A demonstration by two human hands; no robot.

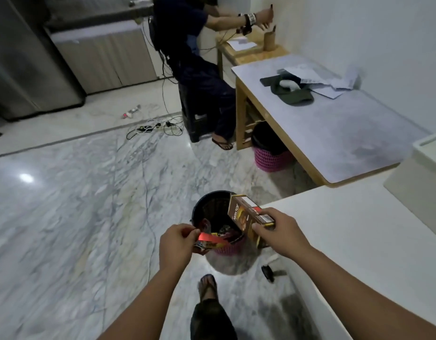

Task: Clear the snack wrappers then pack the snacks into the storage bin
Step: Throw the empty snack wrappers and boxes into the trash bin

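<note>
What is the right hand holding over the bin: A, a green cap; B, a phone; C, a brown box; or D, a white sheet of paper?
C: the right hand grips a brown box tilted over the bin, while the left hand pinches a red wrapper above it.
</note>
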